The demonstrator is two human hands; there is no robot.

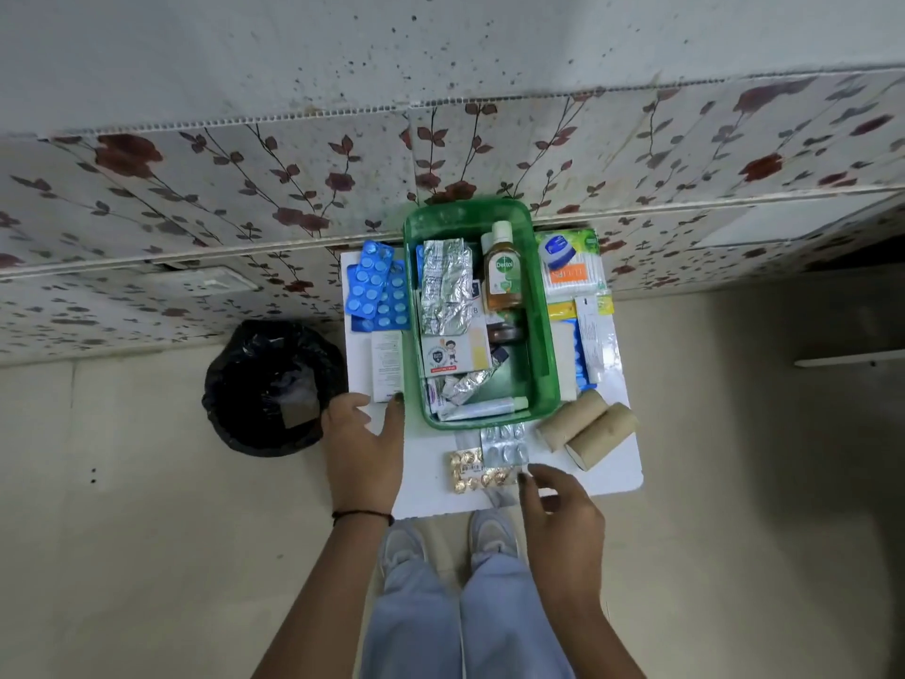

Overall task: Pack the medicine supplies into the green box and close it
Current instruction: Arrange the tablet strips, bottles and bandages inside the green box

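Note:
The green box (542, 345) stands open on the small white table (612, 475). Inside lie a Dettol bottle (502, 276), silver blister strips (444, 291), a small carton (453, 355) and tubes (482, 409). Blue blister packs (374, 291) and a white carton (387, 367) lie left of the box. In front of it lie a silver strip (504, 445) and a gold capsule strip (477, 475). My left hand (365, 445) rests open by the white carton. My right hand (563, 517) hovers open, fingertips at the strips' edge.
Two beige bandage rolls (587, 431) lie at the table's front right. Cotton buds (573, 276), a small blue-lidded jar (556, 249) and flat packets (590, 335) sit right of the box. A bin with a black bag (272, 384) stands on the floor to the left. A flowered wall stands behind.

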